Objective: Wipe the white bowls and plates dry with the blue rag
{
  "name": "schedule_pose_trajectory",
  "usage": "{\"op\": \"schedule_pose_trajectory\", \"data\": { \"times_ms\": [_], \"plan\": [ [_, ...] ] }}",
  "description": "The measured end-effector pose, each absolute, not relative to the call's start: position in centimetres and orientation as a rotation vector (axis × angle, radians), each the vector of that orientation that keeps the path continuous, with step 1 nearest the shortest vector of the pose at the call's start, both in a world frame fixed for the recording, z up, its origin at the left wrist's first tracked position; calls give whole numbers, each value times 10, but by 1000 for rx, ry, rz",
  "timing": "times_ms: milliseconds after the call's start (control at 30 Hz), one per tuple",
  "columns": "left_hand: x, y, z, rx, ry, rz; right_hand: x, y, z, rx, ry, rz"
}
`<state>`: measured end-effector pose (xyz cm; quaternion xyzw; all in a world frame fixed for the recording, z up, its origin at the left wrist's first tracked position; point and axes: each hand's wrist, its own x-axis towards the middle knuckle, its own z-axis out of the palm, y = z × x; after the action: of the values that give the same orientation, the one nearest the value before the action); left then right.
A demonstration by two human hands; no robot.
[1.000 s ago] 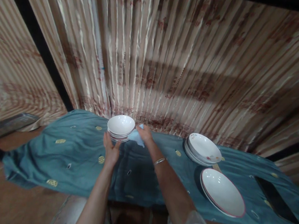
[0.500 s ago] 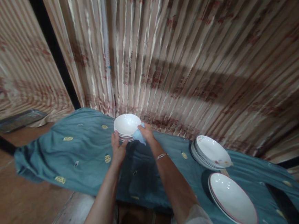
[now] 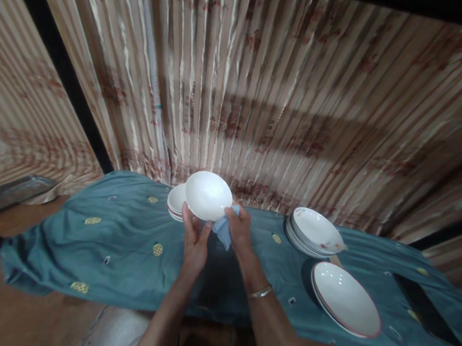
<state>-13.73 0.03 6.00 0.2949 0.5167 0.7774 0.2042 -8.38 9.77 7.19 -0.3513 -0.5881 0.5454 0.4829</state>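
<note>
A white bowl (image 3: 208,195) is raised and tilted toward me, held between both hands. My left hand (image 3: 196,235) grips its lower left rim, thumb toward the front. At the right rim my right hand (image 3: 239,228) is closed on a light blue cloth (image 3: 223,231) and also pinches the bowl's edge. Behind the raised bowl, to its left, stands a small stack of white bowls (image 3: 176,203) with red bands, partly hidden by it.
Patterned plates (image 3: 317,230) are stacked to the right on the teal tablecloth (image 3: 128,261). Nearer me lie red-rimmed dishes (image 3: 347,299) and a dark flat object (image 3: 426,308). A pleated curtain (image 3: 230,77) hangs behind; a metal tray (image 3: 11,193) rests at far left.
The top bowl has been lifted off the stack and brought right and toward me, both hands moving with it. The view has shifted slightly.
</note>
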Motion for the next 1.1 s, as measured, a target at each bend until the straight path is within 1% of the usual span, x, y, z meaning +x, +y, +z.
{"op": "schedule_pose_trajectory", "data": {
  "times_ms": [300, 400, 533, 700, 800, 933, 1033, 1100],
  "plan": [
    [-73, 10, 43, 830, 1272, 1955, 6, 75, 23, -1024, -1113, 1325],
    [-66, 11, 37, 808, 1281, 1899, 25, 68, 14, -1042, -1130, 1319],
    [-69, 9, 30, 640, 1227, 1798, 55, 62, 6, -1100, -1325, 1301],
    [-74, 3, 19, 526, 1243, 1684, 99, 68, 5, -1303, -1422, 1058],
    [-72, 2, 16, 521, 1269, 1633, 108, 74, 17, -1228, -1489, 894],
    [-67, 5, 14, 509, 1271, 1594, 90, 82, 37, -1088, -1701, 663],
    [-68, 8, 13, 505, 1245, 1581, 74, 89, 36, -1026, -1832, 531],
    [-70, 9, 12, 506, 1247, 1580, 70, 90, 26, -974, -1952, 538]
  ]
}}
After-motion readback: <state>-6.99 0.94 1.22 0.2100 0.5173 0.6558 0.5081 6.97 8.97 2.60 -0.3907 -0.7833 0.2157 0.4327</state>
